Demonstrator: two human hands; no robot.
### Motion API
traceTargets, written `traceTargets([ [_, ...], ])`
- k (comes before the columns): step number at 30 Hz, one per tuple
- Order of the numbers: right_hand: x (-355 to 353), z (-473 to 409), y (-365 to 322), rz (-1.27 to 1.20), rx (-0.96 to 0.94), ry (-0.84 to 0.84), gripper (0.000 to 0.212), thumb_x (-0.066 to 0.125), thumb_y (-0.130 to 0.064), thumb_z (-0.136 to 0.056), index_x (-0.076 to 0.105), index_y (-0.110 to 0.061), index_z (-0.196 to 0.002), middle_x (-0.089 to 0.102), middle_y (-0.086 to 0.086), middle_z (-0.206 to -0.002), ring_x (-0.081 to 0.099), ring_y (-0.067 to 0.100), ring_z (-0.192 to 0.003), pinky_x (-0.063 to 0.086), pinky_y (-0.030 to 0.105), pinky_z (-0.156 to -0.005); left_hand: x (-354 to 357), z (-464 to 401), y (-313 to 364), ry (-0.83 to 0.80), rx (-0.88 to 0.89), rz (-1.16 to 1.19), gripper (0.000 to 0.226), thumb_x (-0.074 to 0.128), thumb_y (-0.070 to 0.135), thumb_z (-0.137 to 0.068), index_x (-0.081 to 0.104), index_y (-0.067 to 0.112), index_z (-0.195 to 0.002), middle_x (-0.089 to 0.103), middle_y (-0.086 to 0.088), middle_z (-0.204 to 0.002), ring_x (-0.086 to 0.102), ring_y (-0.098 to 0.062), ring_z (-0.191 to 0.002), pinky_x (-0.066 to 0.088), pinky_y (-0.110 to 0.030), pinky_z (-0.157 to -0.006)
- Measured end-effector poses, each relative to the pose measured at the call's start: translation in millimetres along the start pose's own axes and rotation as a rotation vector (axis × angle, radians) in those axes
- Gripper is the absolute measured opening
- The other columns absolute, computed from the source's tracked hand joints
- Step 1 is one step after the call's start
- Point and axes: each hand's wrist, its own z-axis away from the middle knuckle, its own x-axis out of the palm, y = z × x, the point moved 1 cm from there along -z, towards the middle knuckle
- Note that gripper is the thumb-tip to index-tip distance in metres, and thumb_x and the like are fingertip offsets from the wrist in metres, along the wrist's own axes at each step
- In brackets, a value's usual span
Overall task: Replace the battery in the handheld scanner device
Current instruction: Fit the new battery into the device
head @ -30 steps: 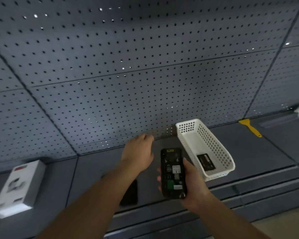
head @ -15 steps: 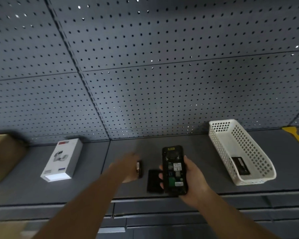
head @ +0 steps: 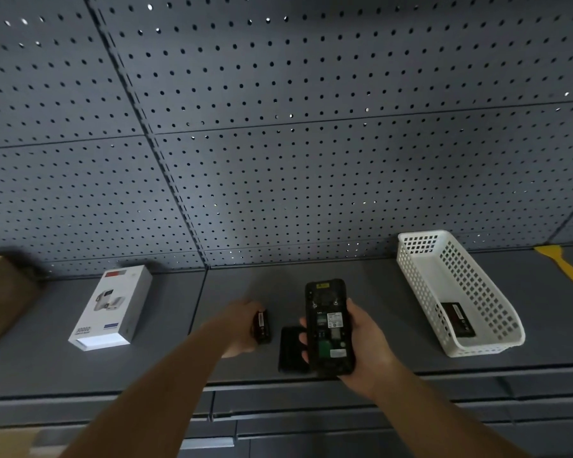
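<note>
My right hand (head: pixel 364 345) grips the black handheld scanner (head: pixel 328 325), its back facing me with the battery bay uncovered and labels showing inside. My left hand (head: pixel 242 328) is closed around a small black battery (head: pixel 262 327), held on edge just left of the scanner above the grey shelf (head: pixel 166 358). A flat black cover (head: pixel 290 352) lies on the shelf between my hands, partly hidden by the scanner. Another black battery (head: pixel 457 319) rests inside the white perforated basket (head: pixel 490 345) to the right.
A white product box (head: pixel 111 307) lies on the shelf to the left, with a brown cardboard box (head: pixel 4 295) at the far left edge. A yellow scraper (head: pixel 564 264) sits at the far right. Grey pegboard (head: pixel 278 127) backs the shelf.
The view has swung left, bringing the white box and cardboard box further in. My left hand came down from the pegboard area and now holds a battery beside the scanner. The scanner stays in my right hand.
</note>
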Motion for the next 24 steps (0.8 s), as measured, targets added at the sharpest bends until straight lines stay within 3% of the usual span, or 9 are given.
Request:
traceTargets([
  [5,-8,-4,-4,-0.006,-0.005,0.005,0.065,0.038,-0.057,-0.104,0.078,-0.008,-0.119,0.074,0.024,-0.119,0.072,0.039,-0.093,0.057,0.053,-0.090,-14,6,15,0.080,0.086,0.108,0.070,0.083,0.028,-0.074,0.051,0.032,-0.136,0.054,0.005,-0.123,0.055,-0.019,-0.110,0.049,-0.032,-0.092],
  [9,-15,-8,-8,0.001,-0.010,0.015,0.064,0.039,-0.058,-0.104,0.074,-0.009,-0.126,0.074,0.023,-0.119,0.072,0.039,-0.095,0.057,0.053,-0.089,-33,18,39,0.122,0.212,0.215,0.063,0.082,0.032,-0.077,0.052,0.040,-0.132,0.055,0.011,-0.127,0.055,-0.013,-0.117,0.050,-0.037,-0.101],
  [13,-18,-12,-12,0.008,-0.058,0.005,0.063,0.037,-0.056,-0.105,0.072,-0.010,-0.130,0.075,0.023,-0.121,0.072,0.039,-0.097,0.055,0.054,-0.092,-47,33,72,0.145,0.375,0.256,0.060,0.082,0.031,-0.079,0.055,0.034,-0.133,0.055,0.013,-0.131,0.052,-0.005,-0.120,0.042,-0.021,-0.100],
  [16,-17,-12,-15,0.018,-0.078,-0.004,0.060,0.035,-0.054,-0.106,0.074,-0.013,-0.126,0.077,0.021,-0.120,0.074,0.036,-0.096,0.057,0.050,-0.083,-48,41,94,0.107,0.471,0.254,0.061,0.080,0.034,-0.078,0.054,0.034,-0.133,0.055,0.011,-0.129,0.053,-0.007,-0.119,0.045,-0.027,-0.105],
  [19,-19,-12,-17,-0.006,-0.059,0.006,0.064,0.034,-0.056,-0.106,0.079,-0.013,-0.121,0.075,0.024,-0.125,0.073,0.037,-0.105,0.052,0.053,-0.098,-43,44,109,0.087,0.531,0.219,0.060,0.080,0.033,-0.078,0.056,0.032,-0.133,0.058,0.008,-0.127,0.056,-0.008,-0.114,0.050,-0.030,-0.101],
  [24,-21,-15,-17,-0.070,-0.025,-0.021,0.064,0.039,-0.058,-0.103,0.076,-0.011,-0.126,0.075,0.023,-0.121,0.073,0.038,-0.103,0.051,0.056,-0.100,-34,48,121,0.090,0.579,0.189,0.056,0.082,0.026,-0.077,0.063,0.025,-0.130,0.066,0.006,-0.123,0.052,0.004,-0.100,0.036,0.000,-0.084],
])
